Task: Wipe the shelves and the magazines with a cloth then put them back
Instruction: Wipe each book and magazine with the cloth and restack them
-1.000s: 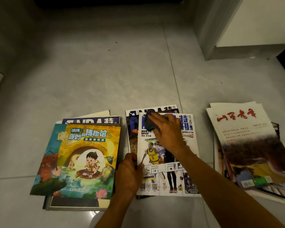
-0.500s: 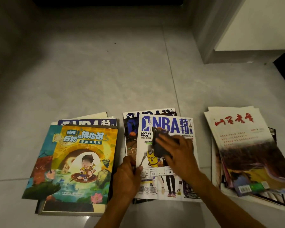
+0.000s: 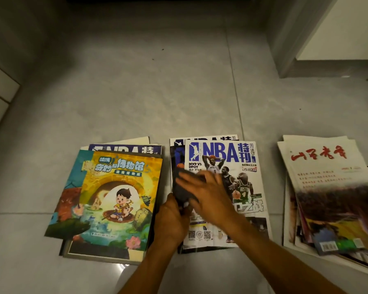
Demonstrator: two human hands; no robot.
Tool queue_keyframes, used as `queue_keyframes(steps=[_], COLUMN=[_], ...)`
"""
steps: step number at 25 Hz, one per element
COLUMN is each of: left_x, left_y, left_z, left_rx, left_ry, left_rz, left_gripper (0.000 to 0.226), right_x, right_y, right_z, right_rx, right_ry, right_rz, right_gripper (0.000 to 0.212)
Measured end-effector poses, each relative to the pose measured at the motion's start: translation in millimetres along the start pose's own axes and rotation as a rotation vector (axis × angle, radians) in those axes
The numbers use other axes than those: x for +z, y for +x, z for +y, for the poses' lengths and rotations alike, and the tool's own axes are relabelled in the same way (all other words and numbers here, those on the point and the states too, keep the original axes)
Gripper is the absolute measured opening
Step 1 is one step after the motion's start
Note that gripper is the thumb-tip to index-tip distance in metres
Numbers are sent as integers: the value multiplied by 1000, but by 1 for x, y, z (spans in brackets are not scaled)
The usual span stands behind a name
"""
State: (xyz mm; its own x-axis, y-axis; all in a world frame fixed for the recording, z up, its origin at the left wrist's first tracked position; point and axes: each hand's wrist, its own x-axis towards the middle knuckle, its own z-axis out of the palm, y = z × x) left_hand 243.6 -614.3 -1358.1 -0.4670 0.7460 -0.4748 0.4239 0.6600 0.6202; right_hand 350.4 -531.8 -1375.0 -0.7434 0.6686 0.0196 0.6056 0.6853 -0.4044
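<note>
Pressing cloth [image 3: 182,190] onto magazine [image 3: 232,158]

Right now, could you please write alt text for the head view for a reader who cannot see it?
A right hand presses a dark cloth onto an NBA magazine topping the middle of three stacks on a grey tiled floor, while the left hand steadies its left edge.

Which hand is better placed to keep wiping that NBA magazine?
The right hand: it already presses the dark cloth flat on the NBA magazine. The left hand is busy at the magazine's left edge, seemingly steadying it.
</note>
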Motion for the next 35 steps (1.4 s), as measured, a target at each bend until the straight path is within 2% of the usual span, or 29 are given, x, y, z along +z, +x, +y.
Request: queue_keyframes(steps=[2,3,7,9,11,13,14,16,19,21,25,29,31,35], left_x=[0,1,1,-1,-1,0,1,1,2,2,2,6,6,5], left_y=[0,-1,-5,-6,-4,-4,-5,-5,-7,-7,-5,-2,-1,0], left_z=[0,0,3,4,3,1,2,2,3,5,4,-2,-3,-2], left_rx=[10,3,-12,-16,-3,1,0,-7,-26,-33,-3,3,3,-23], left_ry=[11,24,17,17,24,24,20,25,23,10,2,10,2,-27], left_rz=[4,2,-3,-13,-5,1,-2,-1,-12,-27,-22,-6,-12,-42], left_gripper=[26,25,21,18,17,17,17,17,17,17,17,18,19,20], right_x=[4,2,-26,-21,-8,0,-3,-15,-37,-42,-26,4,-6,-29], right_y=[-18,-11,29,3,-47,-66,-59,-23,27,27,-46,-107,-78,7], right_z=[10,23,40,16,-6,16,36,70,112,118,76,33,56,98], right_rx=[-109,-97,333,271,82,-16,12,240,462,482,531,379,379,667], right_ry=[-13,-41,-10,-23,-42,-116,-136,-128,-148,-134,-109,-208,-225,-124], right_rz=[-35,-26,114,51,-32,-30,-21,58,8,-12,98,57,64,41], right_gripper=[71,72,58,53,69,80,82,78,71,70,76,75,75,71])
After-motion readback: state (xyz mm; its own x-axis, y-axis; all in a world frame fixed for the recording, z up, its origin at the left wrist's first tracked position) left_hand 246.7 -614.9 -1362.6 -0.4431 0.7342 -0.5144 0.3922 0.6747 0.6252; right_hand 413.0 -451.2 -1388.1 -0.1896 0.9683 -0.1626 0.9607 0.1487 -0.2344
